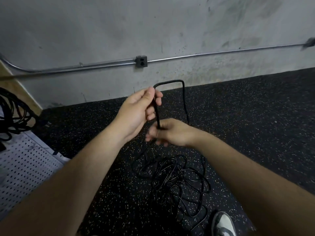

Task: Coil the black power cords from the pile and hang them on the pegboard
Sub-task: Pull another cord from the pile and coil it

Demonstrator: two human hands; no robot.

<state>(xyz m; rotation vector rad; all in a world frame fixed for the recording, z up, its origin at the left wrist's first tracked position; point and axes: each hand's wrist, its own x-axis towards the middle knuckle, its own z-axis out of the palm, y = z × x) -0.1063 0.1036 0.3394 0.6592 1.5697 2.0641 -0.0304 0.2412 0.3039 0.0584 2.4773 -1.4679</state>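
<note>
We are early in coiling one cord. Our left hand [138, 111] pinches the thick black power cord [157, 116] just below its first bend, and our right hand [172, 132] curls round it lower down. One tangled pile of thin black cords [173, 181] lies on the speckled rubber floor [255, 116] beneath, too knotted to count. One black bundle [13, 113] sits by the single white perforated pegboard [25, 167].
</note>
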